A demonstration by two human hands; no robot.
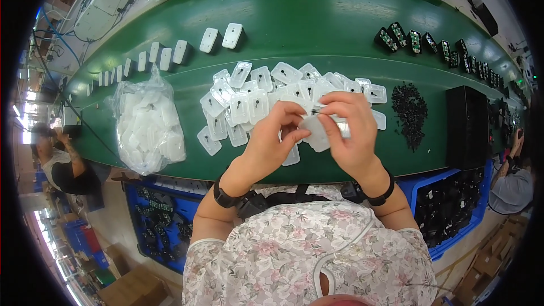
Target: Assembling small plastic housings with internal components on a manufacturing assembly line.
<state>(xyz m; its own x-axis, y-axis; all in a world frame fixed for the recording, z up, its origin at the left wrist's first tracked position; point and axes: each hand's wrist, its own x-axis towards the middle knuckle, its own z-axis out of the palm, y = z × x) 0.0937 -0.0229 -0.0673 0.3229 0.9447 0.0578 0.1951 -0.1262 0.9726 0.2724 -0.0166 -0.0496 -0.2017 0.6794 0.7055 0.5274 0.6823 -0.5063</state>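
My left hand (pixel 274 135) is closed on the edge of a translucent white plastic cover (pixel 318 136), tilted above the bench. With thumb and fingertips, my right hand (pixel 354 130) pinches a small black part (pixel 315 112) at the cover's upper end. Whether that part sits in the cover or only touches it, I cannot tell. Around and beyond both hands spreads a loose pile of similar white covers (pixel 240 107), many with a small black piece in the middle. To the right lies a heap of small black parts (pixel 410 114).
A clear plastic bag (pixel 149 130) of white covers lies at left. White-topped boxes (pixel 208 40) line the far left; black cases with green circuit boards (pixel 415 42) line the far right. A black box (pixel 467 127) stands at right. Blue bins (pixel 131 207) flank me. People sit at both sides.
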